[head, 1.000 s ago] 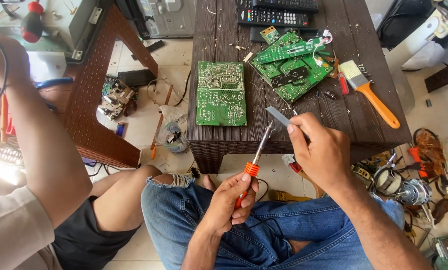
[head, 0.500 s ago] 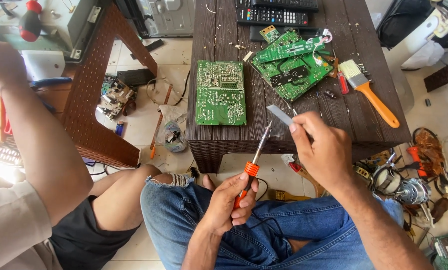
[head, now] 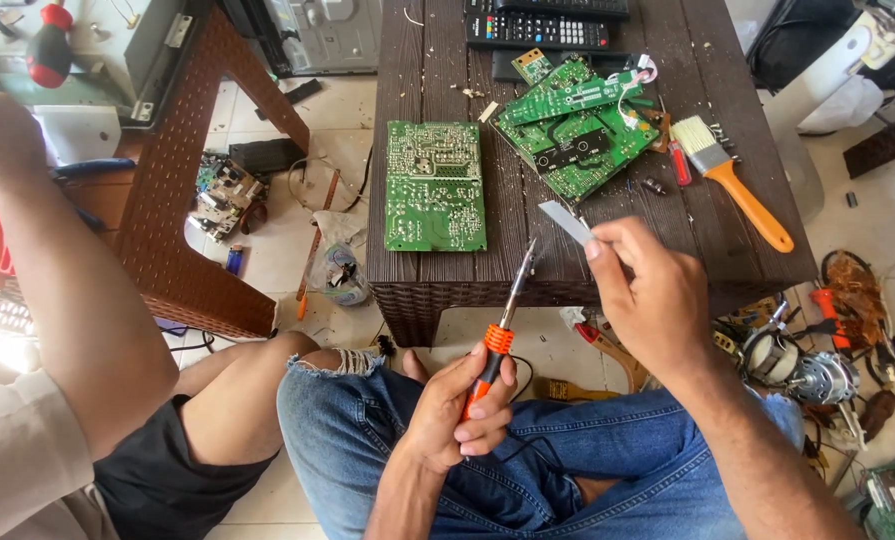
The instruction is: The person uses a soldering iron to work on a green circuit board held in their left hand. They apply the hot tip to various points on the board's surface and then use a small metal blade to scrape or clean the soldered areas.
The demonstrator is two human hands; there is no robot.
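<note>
Above the dark bench's [head: 567, 275] near edge, the left hand [head: 457, 415] is gripping an orange-handled soldering iron [head: 502, 320] while the right hand [head: 652, 295] is pinching a thin metal strip [head: 565, 222] beside its tip, where a slip would likely burn fingertips.

Dark wicker table [head: 437, 290] on a pale, sunlit tiled floor [head: 267, 230].

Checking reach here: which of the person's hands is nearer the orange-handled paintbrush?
Right. The right hand is below-left of the paintbrush, apart from it; the left hand sits farther down-left, holding the soldering iron.
</note>
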